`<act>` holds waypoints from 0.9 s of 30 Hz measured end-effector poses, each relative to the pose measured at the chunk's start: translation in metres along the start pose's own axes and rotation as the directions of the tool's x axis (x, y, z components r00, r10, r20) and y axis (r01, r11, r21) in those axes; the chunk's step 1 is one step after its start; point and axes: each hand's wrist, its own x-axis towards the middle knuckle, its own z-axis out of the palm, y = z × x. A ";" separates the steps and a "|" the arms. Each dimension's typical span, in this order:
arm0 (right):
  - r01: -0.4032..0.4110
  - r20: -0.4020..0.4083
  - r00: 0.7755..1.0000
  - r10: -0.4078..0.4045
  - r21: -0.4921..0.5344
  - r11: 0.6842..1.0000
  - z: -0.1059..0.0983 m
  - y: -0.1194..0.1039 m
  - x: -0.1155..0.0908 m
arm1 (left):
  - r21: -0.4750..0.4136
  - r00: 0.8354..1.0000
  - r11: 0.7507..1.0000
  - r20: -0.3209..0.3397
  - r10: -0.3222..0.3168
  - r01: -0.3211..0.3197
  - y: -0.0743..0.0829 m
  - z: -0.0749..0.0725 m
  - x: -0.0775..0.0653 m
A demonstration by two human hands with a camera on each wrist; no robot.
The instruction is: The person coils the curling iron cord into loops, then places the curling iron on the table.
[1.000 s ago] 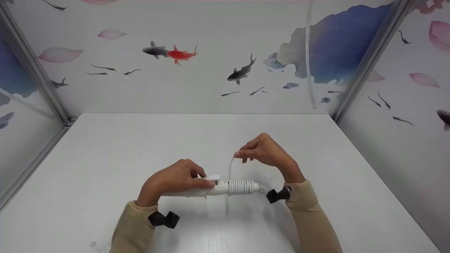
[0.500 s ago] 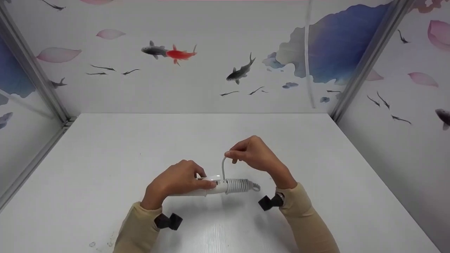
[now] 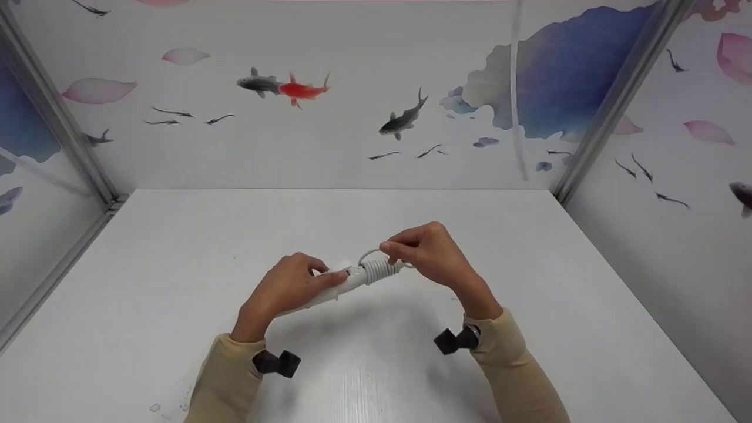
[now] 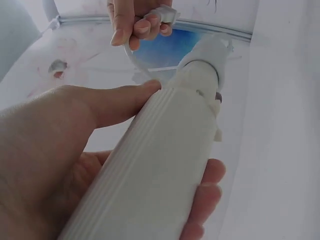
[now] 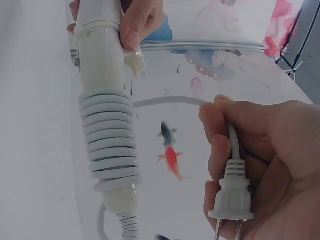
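My left hand (image 3: 288, 285) grips the thick ribbed body of a white hair styling iron (image 4: 155, 165), with the thumb along its top. Its narrower end, toward the right, is wound with several turns of a white power cord (image 5: 109, 135). Between thumb and fingertips my right hand (image 3: 432, 252) pinches the free length of that cord. A two-pin plug (image 5: 234, 195) hangs from the cord just under the right hand's fingers, in the right wrist view. From the windings the cord arcs over to the right hand. The iron is held tilted above the table, right end farther away.
A white table (image 3: 247, 223) lies beneath both hands. Panels printed with fish and petals (image 3: 299, 91) enclose it at the back and sides, joined by metal corner posts (image 3: 623, 106). Small marks (image 3: 155, 407) show at the table's front left.
The wound end of the styling iron has swung up and away, so the iron now slants. The right hand first moved left with the cord, and the arc of cord now bends lower beside the windings.
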 end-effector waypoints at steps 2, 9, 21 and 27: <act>0.020 0.019 1.000 -0.020 0.011 1.000 0.000 -0.001 0.000 | -0.012 0.999 1.000 -0.033 -0.022 0.022 -0.001 -0.002 0.001; 0.075 0.091 0.993 -0.077 0.030 0.997 0.000 0.001 0.001 | -0.077 0.993 0.997 -0.113 -0.022 0.013 -0.003 -0.009 0.001; 0.120 0.315 0.939 -0.142 0.086 0.989 0.005 0.018 0.006 | -0.279 0.995 0.960 -0.087 -0.037 0.011 -0.004 -0.019 -0.001; 0.113 0.353 0.920 -0.170 0.176 0.978 0.007 0.027 0.011 | -0.345 0.999 0.938 -0.054 -0.005 -0.014 -0.004 -0.021 -0.001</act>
